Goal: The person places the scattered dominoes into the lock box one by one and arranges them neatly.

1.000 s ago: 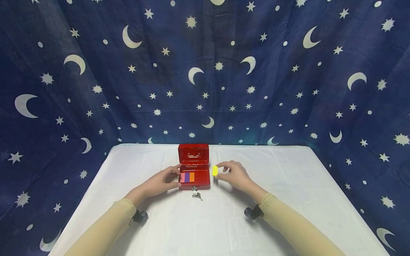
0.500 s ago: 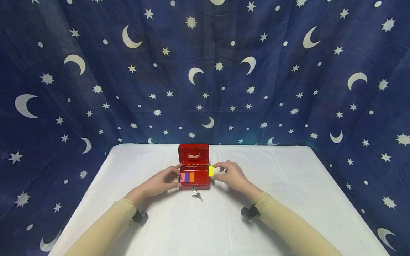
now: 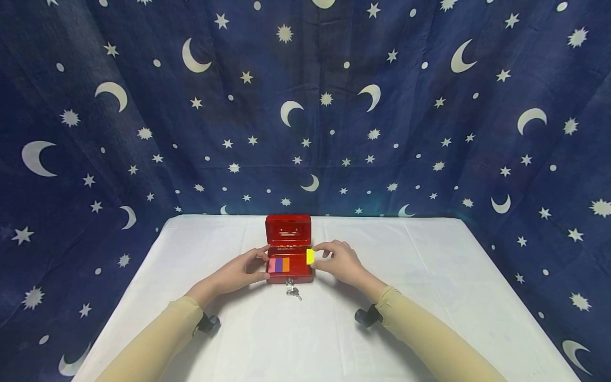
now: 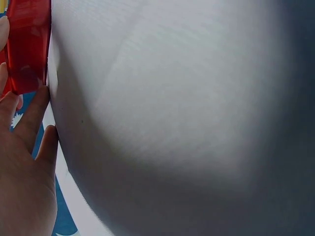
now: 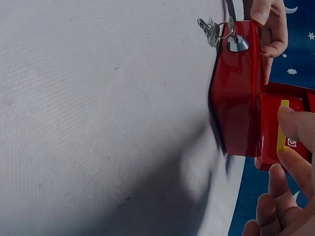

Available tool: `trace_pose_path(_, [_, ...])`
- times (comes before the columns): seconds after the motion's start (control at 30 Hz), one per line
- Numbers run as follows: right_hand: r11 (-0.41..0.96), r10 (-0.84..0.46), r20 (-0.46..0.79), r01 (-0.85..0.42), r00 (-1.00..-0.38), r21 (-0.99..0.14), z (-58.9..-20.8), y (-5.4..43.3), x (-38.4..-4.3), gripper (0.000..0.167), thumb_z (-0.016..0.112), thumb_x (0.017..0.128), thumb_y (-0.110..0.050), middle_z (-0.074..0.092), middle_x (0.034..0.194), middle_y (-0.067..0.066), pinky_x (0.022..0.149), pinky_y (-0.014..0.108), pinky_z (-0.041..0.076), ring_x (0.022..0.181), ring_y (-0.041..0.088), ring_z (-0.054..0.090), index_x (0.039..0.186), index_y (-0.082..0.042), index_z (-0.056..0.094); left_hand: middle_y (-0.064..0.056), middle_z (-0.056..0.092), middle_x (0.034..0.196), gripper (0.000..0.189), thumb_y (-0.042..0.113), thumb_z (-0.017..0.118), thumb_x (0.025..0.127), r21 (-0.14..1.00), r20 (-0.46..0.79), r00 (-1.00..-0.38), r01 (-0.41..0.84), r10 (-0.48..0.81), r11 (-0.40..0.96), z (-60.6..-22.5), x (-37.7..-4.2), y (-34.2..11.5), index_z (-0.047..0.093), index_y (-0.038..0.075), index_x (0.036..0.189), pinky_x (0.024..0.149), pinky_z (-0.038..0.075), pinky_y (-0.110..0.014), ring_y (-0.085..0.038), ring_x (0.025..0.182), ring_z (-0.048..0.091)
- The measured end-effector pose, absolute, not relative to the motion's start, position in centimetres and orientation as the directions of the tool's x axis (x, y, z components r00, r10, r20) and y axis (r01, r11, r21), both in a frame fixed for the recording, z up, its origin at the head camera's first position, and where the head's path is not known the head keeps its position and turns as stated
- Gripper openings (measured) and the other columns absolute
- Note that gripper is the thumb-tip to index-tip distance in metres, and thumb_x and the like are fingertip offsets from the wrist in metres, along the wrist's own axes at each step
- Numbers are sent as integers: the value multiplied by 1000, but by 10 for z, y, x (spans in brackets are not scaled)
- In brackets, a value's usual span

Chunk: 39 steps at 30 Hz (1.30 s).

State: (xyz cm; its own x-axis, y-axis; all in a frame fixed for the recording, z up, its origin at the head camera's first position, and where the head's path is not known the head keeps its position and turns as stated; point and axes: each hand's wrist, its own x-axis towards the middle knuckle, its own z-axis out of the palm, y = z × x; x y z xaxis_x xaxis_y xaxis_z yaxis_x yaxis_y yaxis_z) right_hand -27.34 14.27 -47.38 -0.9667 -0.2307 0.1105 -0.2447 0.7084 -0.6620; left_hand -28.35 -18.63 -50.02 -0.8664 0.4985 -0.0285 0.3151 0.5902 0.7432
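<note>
A red metal cash box (image 3: 300, 273) stands on the white cloth with its lid (image 3: 288, 231) raised. Thumb and fingers of my left hand (image 3: 238, 270) hold its left end; the left wrist view shows fingertips against the red wall (image 4: 29, 49). My right hand (image 3: 341, 260) pinches a thin yellow rectangular block (image 3: 310, 257) between thumb and finger, above the box's right rim. In the right wrist view the yellow block (image 5: 281, 135) is seen edge-on. Pink (image 3: 271, 265), purple (image 3: 279, 265) and orange (image 3: 286, 264) pieces lie side by side in the box's left part.
Keys (image 3: 297, 292) hang from the lock (image 5: 237, 44) on the box's front. White cloth (image 3: 286, 339) covers the table. Behind it hangs a dark blue curtain (image 3: 258, 175) with moons and stars.
My right hand has moved left, carrying the yellow block from beside the box to over its right rim. The left hand and the box have stayed put.
</note>
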Motion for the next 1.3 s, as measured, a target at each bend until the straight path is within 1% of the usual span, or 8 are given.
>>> trace_pose_path(0.23, [716,-223,82,-221,-971,-662,-471,138,-274,40,85,81,-35,60,87,-5,70,36,44,88,19,51,118,-26,76,13,33,164,47,49,79,88,742,-22,-867,319,498,589,-501,-285,-187,56,27,123,120,22,-60,-22,152,29])
trace_pose_path(0.53, [724,-216,47,-193,-975,-662,-473,130,-278,41,85,81,-39,60,89,-4,65,34,47,88,20,51,120,-29,74,11,33,164,45,46,79,88,747,-20,-864,321,503,582,-501,-284,-186,56,26,121,121,22,-58,-21,152,29])
trace_pose_path(0.8, [721,-236,58,-215,-970,-659,-471,123,-279,42,86,81,-38,59,89,-5,67,35,45,88,20,50,121,-28,75,10,33,164,45,48,79,88,744,-25,-867,316,497,588,-501,-284,-187,56,28,121,120,22,-59,-23,152,29])
trace_pose_path(1.03, [733,-240,72,-229,-968,-640,-471,116,-281,43,86,81,-38,59,85,-4,68,35,42,87,19,50,121,-28,75,9,33,164,46,48,78,88,755,-19,-862,320,507,573,-502,-285,-187,57,25,122,121,22,-58,-23,152,29])
trace_pose_path(1.3, [750,-248,57,-229,-967,-621,-474,109,-284,46,85,82,-39,58,85,-4,70,36,41,89,19,49,125,-28,73,10,34,164,44,48,78,89,747,-20,-863,323,504,582,-502,-284,-187,57,27,121,121,23,-58,-23,152,29])
